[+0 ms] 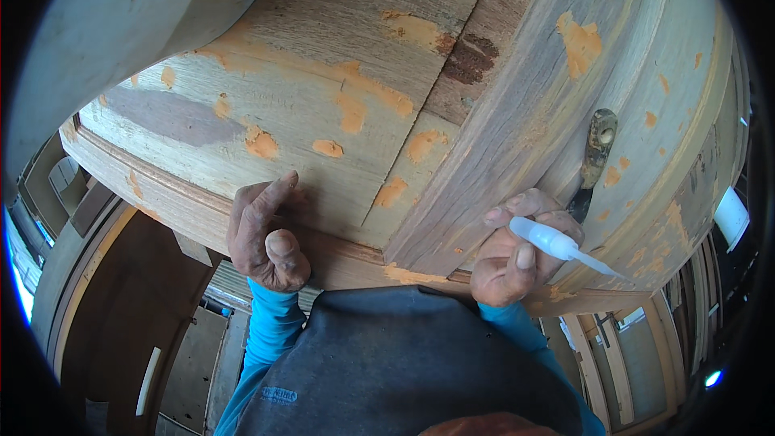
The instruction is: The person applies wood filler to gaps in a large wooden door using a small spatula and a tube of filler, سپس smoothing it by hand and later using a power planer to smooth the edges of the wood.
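Observation:
My right hand [502,273] is closed around a small white squeeze bottle [539,236] with a thin pointed nozzle. The nozzle points down and to the right, over the wooden panel [331,194]. At the near left edge of that panel, my left hand [266,234] has its fingers bent but apart and holds nothing. Patches of orange filler [261,143] dot the panel's boards. Just beyond my right hand lies a worn putty knife [600,145], its handle stained and its blade end partly hidden by my fingers.
A pale, smooth curved object [129,24] covers the upper left of the panel. Wooden frames [617,363] stand below at the right, and a dark brown board [121,315] leans at the lower left. A dark apron [404,355] hangs against the panel's near edge.

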Motion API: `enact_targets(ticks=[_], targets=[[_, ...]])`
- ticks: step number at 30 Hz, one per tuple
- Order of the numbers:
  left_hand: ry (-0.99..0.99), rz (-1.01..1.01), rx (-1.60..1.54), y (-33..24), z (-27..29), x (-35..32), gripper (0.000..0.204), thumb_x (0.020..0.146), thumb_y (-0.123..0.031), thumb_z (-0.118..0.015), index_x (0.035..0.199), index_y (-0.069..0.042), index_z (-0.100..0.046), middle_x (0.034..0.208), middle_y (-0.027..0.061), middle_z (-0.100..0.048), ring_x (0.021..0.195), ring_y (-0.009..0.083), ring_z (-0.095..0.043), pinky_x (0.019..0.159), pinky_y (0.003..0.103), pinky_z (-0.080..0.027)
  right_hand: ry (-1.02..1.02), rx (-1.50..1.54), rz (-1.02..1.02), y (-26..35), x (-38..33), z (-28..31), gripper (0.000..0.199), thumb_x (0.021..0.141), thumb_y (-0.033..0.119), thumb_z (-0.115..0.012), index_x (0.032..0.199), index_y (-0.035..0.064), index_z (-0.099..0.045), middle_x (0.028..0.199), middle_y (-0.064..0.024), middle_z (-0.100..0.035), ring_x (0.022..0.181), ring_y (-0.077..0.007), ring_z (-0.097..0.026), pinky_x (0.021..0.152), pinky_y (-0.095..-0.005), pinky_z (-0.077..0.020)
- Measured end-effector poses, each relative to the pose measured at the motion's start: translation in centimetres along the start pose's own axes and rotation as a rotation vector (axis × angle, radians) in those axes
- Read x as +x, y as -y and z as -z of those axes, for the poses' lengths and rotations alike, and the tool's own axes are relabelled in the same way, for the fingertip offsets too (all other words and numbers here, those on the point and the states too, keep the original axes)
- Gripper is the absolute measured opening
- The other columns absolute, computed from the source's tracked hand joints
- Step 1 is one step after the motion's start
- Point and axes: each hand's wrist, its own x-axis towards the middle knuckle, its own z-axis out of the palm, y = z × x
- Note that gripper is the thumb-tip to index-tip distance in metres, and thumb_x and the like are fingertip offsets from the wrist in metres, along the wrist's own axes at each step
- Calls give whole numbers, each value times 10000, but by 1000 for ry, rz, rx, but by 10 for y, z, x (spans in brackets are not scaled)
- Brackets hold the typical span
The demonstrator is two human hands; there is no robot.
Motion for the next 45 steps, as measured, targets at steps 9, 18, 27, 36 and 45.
enact_targets(ticks=[9,18,27,36,45], targets=[[20,-8,80,0,6,-4,707,1098,-584,-402,1194,42,-716,863,114,-634,737,176,-616,662,308,-482,-66,-17,-25,6,0,-5,379,969,251,-546,1157,-66,-458,923,-242,-602,629,-227,-635,531,-271,-559],[-1,-32,19,-4,-2,6,647,1062,-540,-533,1204,62,-721,912,165,-681,832,245,-679,723,342,-532,33,-86,-5,6,8,-2,297,994,220,-501,1137,-37,-462,899,-198,-619,720,-220,-625,643,-322,-559],[-4,-82,53,-7,-6,8,649,1072,-542,-497,1206,57,-705,932,143,-650,857,223,-642,767,326,-500,-27,-66,-106,11,1,-8,332,975,225,-536,1176,-22,-442,820,-150,-642,833,-244,-615,765,-386,-534],[19,-78,-51,-7,-1,7,474,1017,-369,-679,1228,55,-702,1008,173,-660,887,245,-670,787,339,-538,16,-33,-158,19,4,-10,364,990,182,-504,1243,-58,-401,1063,-210,-605,848,-229,-594,868,-413,-511],[-8,-46,-118,-11,0,4,500,1047,-420,-611,1255,26,-697,996,150,-649,919,245,-660,835,335,-517,35,-123,-152,21,-2,-14,388,1070,228,-498,1312,-67,-433,1101,-197,-609,927,-201,-642,885,-370,-558]])
